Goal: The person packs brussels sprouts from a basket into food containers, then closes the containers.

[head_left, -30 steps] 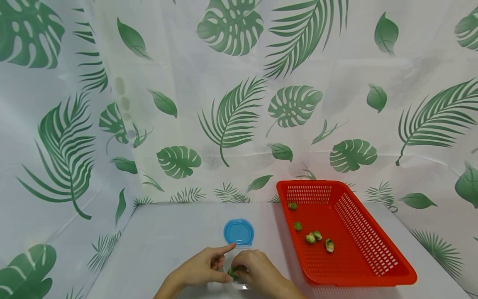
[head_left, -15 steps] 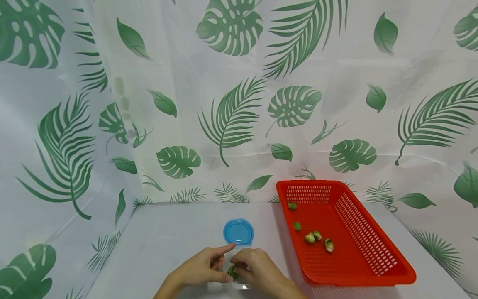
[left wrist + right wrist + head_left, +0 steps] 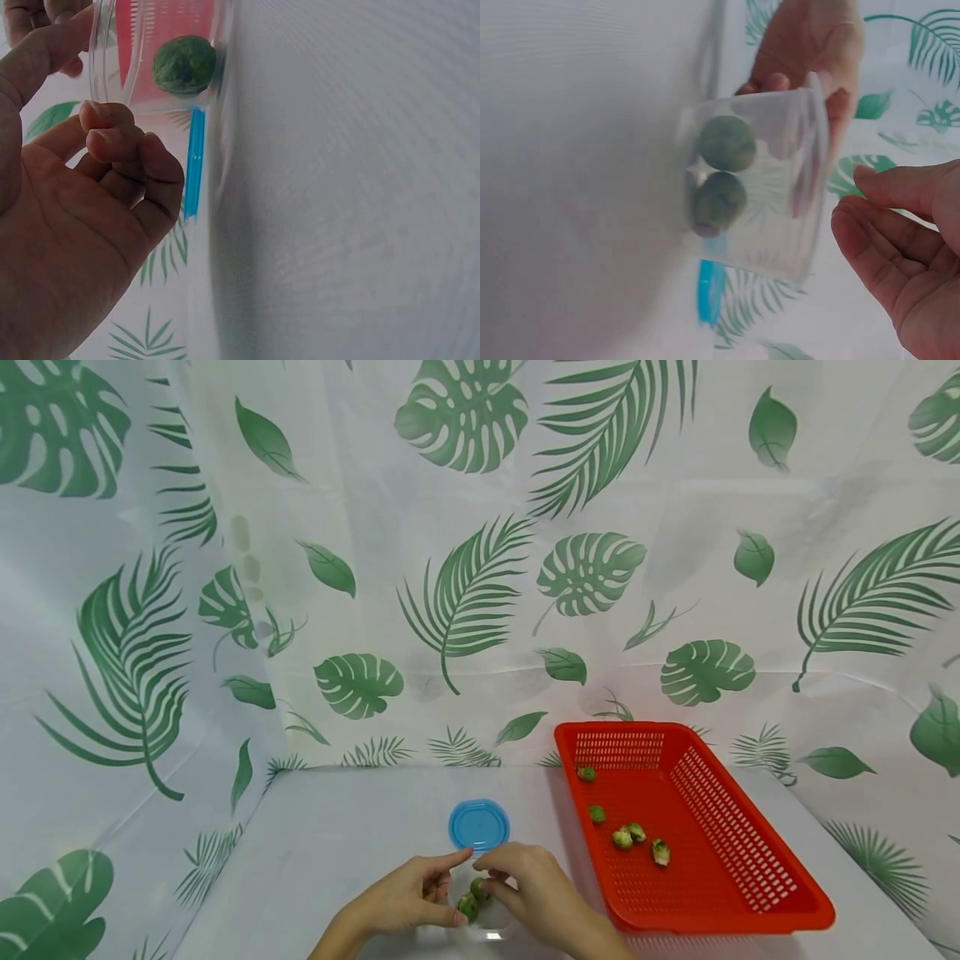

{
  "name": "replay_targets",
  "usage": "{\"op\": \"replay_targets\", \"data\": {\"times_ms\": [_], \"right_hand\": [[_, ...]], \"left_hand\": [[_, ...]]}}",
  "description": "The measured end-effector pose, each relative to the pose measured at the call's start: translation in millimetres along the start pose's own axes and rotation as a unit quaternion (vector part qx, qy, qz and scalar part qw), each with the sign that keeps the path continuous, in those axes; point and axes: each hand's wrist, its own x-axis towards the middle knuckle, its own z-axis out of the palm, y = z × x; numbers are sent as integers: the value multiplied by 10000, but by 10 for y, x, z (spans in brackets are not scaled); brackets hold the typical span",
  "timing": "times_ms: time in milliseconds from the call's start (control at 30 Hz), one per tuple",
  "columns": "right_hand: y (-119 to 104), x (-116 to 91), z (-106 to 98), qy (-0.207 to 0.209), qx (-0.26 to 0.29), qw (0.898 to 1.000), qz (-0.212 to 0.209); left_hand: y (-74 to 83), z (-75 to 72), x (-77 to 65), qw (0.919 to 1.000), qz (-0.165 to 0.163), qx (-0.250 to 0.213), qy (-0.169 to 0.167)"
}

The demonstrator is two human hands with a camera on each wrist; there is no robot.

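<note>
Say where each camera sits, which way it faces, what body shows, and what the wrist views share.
Head: worn on the head, facing forward and down over the table, basket and backdrop; left hand and right hand both show.
Left wrist: on that wrist, picture turned sideways, facing the tub and one sprout; left hand large, apparently some right hand at top left.
Right wrist: on that wrist, also sideways, facing the tub; right hand at lower right, left hand beyond the tub.
Shared by wrist views: tub, lid, table, backdrop.

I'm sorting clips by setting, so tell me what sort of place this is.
Probably a makeshift filming booth: leaf-print sheeting hangs behind and beside a white table, which bears a red basket with what look like Brussels sprouts.
</note>
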Motion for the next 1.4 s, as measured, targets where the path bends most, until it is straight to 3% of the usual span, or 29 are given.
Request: {"op": "replay_targets", "data": {"times_ms": [167,467,1000,1167,1400], "right_hand": [[-40,-9,-105,72,-10,9999,88],[-82,-40,-276,727,-213,9965,-340],[-93,-77,-587,1101,-337,9933,120],[-70,-89,-685,1205,-390,9910,445],[77,-142,-890,1692,-507,9823,629]], "left_hand": [[10,5,1,10000,32,4,2],[27,0,0,10000,-8,13,-4],[27,10,8,9997,-161,104,158],[44,17,5,9996,-202,100,177],[42,17,7,9999,-58,87,113]]}}
